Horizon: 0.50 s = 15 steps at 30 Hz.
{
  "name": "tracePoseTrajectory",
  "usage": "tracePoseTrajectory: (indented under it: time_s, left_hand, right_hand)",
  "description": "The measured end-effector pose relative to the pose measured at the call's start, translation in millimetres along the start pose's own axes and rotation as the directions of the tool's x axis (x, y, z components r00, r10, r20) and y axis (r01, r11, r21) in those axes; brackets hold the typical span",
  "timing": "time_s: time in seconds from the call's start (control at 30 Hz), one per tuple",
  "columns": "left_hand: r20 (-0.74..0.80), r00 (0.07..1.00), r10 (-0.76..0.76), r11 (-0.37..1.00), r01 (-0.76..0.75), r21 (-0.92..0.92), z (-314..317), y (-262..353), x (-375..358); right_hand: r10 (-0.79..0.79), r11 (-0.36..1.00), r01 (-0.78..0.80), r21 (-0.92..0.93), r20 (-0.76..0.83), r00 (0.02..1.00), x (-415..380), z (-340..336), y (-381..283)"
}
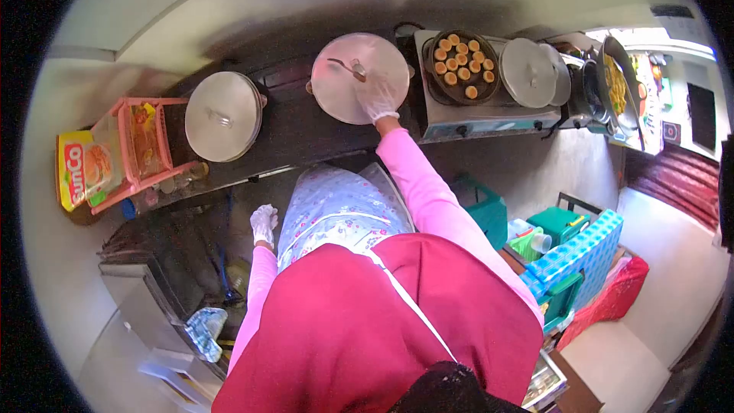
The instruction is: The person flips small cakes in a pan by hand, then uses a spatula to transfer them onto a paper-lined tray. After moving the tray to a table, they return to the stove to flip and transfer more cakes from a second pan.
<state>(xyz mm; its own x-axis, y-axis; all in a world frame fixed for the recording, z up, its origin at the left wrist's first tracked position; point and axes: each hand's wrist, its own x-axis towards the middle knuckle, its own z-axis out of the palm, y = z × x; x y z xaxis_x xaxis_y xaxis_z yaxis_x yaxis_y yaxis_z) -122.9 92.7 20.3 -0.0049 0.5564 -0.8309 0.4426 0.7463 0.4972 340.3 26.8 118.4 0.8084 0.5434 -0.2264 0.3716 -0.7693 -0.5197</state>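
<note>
Just right of the right hand (380,98) is the stove (451,118), carrying the pan (461,93) of round, browned cakes (472,92). Farther along that side come two overlapping lids (529,73) (one mostly tucked behind the other) and a wok (631,99) with yellow food in it. Well to the hand's left are a second covered pot (222,118) and, past it, the pink rack (145,141) with a yellow packet (74,170) beside it. The apron (332,210) lies between the two arms, nearer the body, and nothing lies over the right hand's fingers.

The right hand, in a clear glove, is partly open, its fingers spread flat over the big lid (336,95) and reaching towards the knob (358,71); whether they touch the knob I cannot tell. The left hand (264,222), also gloved, is low beside the apron with its fingers curled in (how tightly, or around what, I cannot tell).

The big lid is directly under the right hand, spreading mostly to its left and away from the body. It sits on a pot, whose side handles (310,88) poke out. From the left hand, it is farther forward and to the right.
</note>
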Motion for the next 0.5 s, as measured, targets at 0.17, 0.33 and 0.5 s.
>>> tracePoseTrajectory:
  time_s: [0.17,0.33,0.5]
  left_hand:
    - [0.010,0.998,-0.065,0.998,0.065,0.006,-47.9,-6.2,12.6]
    - [0.061,0.990,0.124,0.837,-0.138,0.529,-75.3,-32.1,12.4]
    - [0.317,0.894,0.315,0.153,-0.378,0.913,-111.2,-83.9,51.0]
  right_hand:
    - [-0.137,0.969,0.118,-0.216,-0.074,0.988,4.2,14.5,28.2]
    - [-0.073,0.946,-0.012,-0.325,-0.246,0.966,43.0,-32.8,147.1]
    - [0.115,0.901,-0.203,-0.383,-0.241,0.964,62.1,-72.7,165.3]
